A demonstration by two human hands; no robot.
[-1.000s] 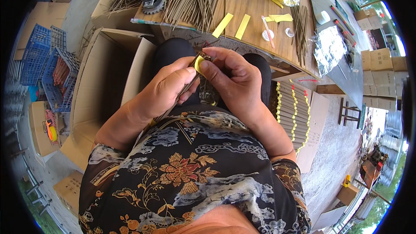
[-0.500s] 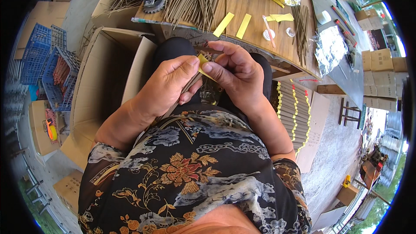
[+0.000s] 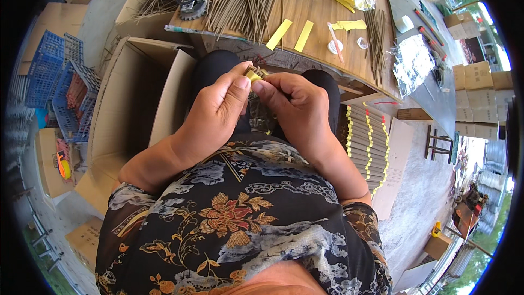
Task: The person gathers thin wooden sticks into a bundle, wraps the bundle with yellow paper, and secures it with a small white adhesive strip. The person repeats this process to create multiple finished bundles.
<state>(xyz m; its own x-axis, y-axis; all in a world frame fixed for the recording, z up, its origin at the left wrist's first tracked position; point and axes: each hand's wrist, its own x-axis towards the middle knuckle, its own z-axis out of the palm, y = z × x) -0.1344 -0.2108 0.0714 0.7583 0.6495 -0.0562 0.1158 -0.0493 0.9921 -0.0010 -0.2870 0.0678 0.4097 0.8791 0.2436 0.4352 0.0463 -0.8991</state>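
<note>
My left hand (image 3: 215, 104) is closed round a bundle of thin brown incense sticks (image 3: 260, 70), whose ends show just past the fingertips; its lower part is hidden by my hand. A yellow paper strip (image 3: 253, 75) wraps round that end. With thumb and fingers, my right hand (image 3: 297, 98) pinches the strip against the bundle. Both hands meet above my lap, thumbs close together. On the wooden table in front lie two more yellow strips, a left one (image 3: 279, 34) and a right one (image 3: 304, 36).
Loose incense sticks (image 3: 243, 3) cover the wooden table (image 3: 305, 0), with a small white pot (image 3: 335, 46) to their right. An open cardboard box (image 3: 128, 98) stands at my left. Yellow-banded bundles (image 3: 368, 147) are stacked at my right. Blue crates (image 3: 46, 71) sit far left.
The yellow strip has gone from sticking out flat to lying round the bundle's end. My right hand's raised fingers have curled in, and the bundle has tipped so its ends show.
</note>
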